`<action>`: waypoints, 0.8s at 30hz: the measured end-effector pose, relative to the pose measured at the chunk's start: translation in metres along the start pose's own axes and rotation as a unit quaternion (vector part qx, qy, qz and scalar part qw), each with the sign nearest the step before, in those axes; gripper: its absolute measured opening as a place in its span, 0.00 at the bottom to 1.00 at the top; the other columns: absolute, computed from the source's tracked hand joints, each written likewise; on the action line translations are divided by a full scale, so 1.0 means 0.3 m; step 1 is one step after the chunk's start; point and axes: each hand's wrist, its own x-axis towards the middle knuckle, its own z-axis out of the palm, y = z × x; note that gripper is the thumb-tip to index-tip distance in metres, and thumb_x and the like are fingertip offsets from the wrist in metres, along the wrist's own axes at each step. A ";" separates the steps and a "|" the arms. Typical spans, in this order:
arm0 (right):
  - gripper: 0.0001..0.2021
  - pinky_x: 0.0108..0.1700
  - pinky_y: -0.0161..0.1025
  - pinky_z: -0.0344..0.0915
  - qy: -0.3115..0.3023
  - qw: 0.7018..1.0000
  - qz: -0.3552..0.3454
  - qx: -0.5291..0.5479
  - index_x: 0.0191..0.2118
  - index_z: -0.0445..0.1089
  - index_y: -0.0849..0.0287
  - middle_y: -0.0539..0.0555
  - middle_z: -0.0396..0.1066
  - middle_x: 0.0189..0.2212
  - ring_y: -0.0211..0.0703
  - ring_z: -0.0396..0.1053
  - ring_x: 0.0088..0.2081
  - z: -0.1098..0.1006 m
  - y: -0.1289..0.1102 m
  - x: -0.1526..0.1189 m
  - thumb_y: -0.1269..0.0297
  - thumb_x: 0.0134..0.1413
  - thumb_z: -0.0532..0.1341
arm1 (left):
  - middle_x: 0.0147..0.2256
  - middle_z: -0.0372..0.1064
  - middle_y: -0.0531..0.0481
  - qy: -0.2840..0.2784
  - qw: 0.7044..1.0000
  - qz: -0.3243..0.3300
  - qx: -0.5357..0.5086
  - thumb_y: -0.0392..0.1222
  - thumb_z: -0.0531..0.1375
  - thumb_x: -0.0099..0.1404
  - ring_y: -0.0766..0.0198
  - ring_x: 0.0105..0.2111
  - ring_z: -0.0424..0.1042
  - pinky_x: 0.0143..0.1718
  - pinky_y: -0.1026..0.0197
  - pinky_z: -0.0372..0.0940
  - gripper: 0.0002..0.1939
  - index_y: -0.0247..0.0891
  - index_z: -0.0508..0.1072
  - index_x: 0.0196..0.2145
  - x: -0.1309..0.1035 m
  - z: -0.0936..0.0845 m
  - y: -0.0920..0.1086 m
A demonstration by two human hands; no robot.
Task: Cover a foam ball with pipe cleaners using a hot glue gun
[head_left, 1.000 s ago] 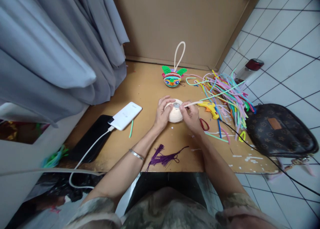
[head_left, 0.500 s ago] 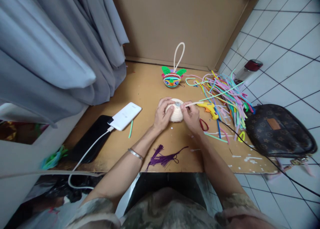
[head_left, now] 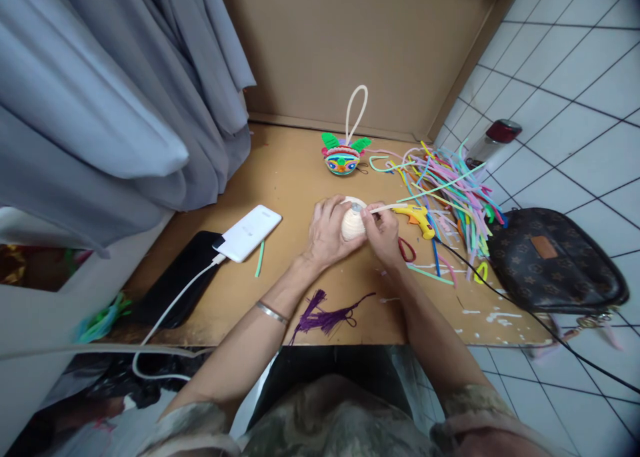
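Note:
A cream, rounded piece of coiled strips (head_left: 353, 225) has a small greyish patch near its top. My left hand (head_left: 327, 232) wraps round its left side and lower edge, the thumb beneath. My right hand (head_left: 383, 233) pinches a white strip (head_left: 391, 207) at the piece's right side; the strip's free end sticks out to the right, over the nozzle of a yellow glue gun (head_left: 419, 218). Behind the hands stands a colourful animal-head ornament (head_left: 342, 158) with green ears and a white loop. A purple tassel (head_left: 325, 318) lies between my forearms.
Many coloured fuzzy strips (head_left: 457, 190) are heaped at the right, beside a patterned bag (head_left: 555, 264) and a red-lidded bottle (head_left: 493, 142). A cable runs from the glue gun. At the left, a white power bank (head_left: 251, 232) rests partly on a black object (head_left: 175, 284), near a grey curtain (head_left: 150, 77).
My left hand has shifted its hold: its thumb moved from the front of the cream piece to below it. My right hand keeps its pinch in nearly the same place.

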 end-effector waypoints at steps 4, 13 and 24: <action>0.14 0.38 0.41 0.64 -0.002 1.000 -0.003 0.002 0.35 0.69 0.54 0.49 0.70 0.29 0.42 0.66 0.32 0.000 -0.007 -0.001 0.48 0.64 0.61 | 0.61 0.67 0.32 -0.004 1.000 -0.001 0.013 0.58 0.72 0.58 0.40 0.61 0.67 0.66 0.37 0.61 0.38 0.39 0.69 0.59 -0.007 0.021 0.003; 0.16 0.36 0.41 0.64 0.003 0.999 -0.029 -0.014 0.31 0.68 0.53 0.49 0.69 0.28 0.42 0.66 0.31 0.006 -0.015 -0.004 0.47 0.65 0.61 | 0.63 0.66 0.34 0.010 0.997 -0.070 0.034 0.56 0.73 0.58 0.39 0.62 0.67 0.63 0.39 0.64 0.35 0.43 0.71 0.60 -0.017 0.020 0.028; 0.17 0.40 0.44 0.65 0.011 0.999 -0.046 -0.023 0.30 0.68 0.53 0.50 0.70 0.27 0.43 0.68 0.33 0.006 -0.039 -0.016 0.48 0.66 0.62 | 0.65 0.64 0.30 -0.008 0.999 -0.040 0.013 0.53 0.72 0.59 0.37 0.64 0.66 0.67 0.36 0.63 0.38 0.38 0.67 0.63 -0.021 0.026 0.028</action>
